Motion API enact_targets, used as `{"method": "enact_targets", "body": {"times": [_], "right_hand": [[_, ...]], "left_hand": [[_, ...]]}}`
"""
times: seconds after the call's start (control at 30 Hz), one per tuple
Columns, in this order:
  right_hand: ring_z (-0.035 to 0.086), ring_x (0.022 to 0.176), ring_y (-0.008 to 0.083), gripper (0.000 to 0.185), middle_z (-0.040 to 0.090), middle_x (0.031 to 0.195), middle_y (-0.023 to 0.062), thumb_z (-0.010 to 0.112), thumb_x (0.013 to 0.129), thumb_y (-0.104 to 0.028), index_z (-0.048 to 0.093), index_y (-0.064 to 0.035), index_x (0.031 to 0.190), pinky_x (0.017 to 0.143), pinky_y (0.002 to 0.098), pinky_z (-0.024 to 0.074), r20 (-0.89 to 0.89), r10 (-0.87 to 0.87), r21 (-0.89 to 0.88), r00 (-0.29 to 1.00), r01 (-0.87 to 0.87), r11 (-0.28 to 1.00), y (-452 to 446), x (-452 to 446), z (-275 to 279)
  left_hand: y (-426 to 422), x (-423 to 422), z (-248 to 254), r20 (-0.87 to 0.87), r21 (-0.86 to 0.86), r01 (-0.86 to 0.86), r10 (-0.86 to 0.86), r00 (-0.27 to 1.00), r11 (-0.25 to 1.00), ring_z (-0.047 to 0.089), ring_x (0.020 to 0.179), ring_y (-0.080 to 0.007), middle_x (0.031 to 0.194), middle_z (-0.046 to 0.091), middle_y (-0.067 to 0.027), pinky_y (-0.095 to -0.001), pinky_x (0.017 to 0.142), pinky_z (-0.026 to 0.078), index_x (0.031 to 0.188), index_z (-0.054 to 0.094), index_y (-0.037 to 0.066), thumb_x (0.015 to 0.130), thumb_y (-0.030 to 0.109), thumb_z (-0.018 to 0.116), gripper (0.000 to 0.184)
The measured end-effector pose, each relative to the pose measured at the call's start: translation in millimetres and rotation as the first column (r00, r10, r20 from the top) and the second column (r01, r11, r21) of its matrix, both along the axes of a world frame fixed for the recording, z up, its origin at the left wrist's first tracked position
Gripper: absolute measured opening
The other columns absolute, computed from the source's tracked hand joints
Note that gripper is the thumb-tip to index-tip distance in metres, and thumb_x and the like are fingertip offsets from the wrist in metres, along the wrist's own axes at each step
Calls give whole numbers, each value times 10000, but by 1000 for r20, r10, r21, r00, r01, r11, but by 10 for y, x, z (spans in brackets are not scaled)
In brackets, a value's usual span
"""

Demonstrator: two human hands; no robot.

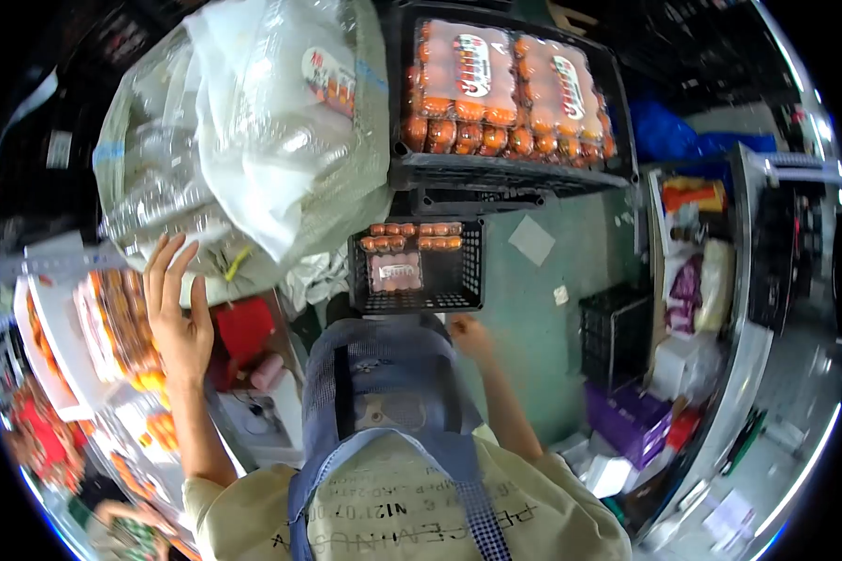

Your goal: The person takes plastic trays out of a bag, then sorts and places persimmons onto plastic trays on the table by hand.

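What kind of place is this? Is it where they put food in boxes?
Probably, yes: it looks like a produce packing room or storeroom. A black crate holds clear packs of round orange-red produce, and a big bag bulges with clear plastic containers.

The only view looks from the person's head, forward and steeply down, close above the shirt (393,491) and wide enough to hold the left hand (180,318), the right hand (472,337) and the floor (524,323). It bends toward dark corners, where details are perhaps too blurred to name.
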State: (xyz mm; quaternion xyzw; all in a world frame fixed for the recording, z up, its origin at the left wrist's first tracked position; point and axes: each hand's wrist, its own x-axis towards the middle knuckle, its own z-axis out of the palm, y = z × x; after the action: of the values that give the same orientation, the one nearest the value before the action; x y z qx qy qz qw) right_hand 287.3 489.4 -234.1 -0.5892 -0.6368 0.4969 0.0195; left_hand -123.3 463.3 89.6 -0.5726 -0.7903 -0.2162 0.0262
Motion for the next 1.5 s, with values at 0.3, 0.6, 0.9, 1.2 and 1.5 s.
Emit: {"method": "enact_targets", "body": {"times": [0.3, 0.6, 0.9, 1.2, 1.5], "right_hand": [[544, 536, 116, 315, 585, 615, 28, 552, 913, -318, 623, -31, 805, 525, 265, 433, -541, 312, 276, 781, -186, 943, 1410, -1438, 1499], [641, 525, 163, 529, 638, 564, 66, 420, 891, -448, 662, -26, 686, 614, 301, 501, -216, 310, 309, 926, -237, 921, 2401, -2504, 2055], [418, 419, 96, 198, 456, 538, -6, 503, 835, -153, 484, -82, 651, 353, 197, 295, -686, 119, -88, 717, -243, 966, 2822, -2679, 2630], [531, 529, 129, 192, 558, 712, 36, 470, 916, -211, 554, -38, 922, 439, 232, 411, -699, 203, 42, 686, -245, 969, 1966, -2336, 2379], [565, 496, 116, 118, 600, 642, 51, 481, 827, -70, 595, -43, 839, 414, 252, 430, -2, 621, -344, 784, -583, 736, 1022, -331, -83]], "left_hand": [[-876, 1588, -564, 385, -111, -144, 176, 906, 983, 569, 1006, -335, 1083, 581, -158, -374, 873, 454, 1065, 597, 50, 775, -56, 554, 312], [-2217, 2573, -810, 431, -367, -494, 615, 661, 788, 576, 925, -350, 996, 602, -156, -404, 789, 464, 1071, 576, 36, 787, -13, 552, 289], [-2921, 3283, -945, 472, -376, -644, 736, 486, 666, 595, 915, -352, 976, 614, -163, -405, 778, 475, 1083, 582, 37, 813, 12, 557, 273], [-3319, 3736, -1158, 503, -384, -667, 751, 429, 638, 585, 926, -335, 972, 611, -154, -406, 792, 472, 1074, 581, 42, 806, 27, 567, 269], [-3333, 3923, -1964, 597, -529, -493, 716, 362, 691, 574, 958, -356, 1002, 606, -166, -433, 823, 470, 1089, 573, 73, 795, 92, 609, 297]]}}
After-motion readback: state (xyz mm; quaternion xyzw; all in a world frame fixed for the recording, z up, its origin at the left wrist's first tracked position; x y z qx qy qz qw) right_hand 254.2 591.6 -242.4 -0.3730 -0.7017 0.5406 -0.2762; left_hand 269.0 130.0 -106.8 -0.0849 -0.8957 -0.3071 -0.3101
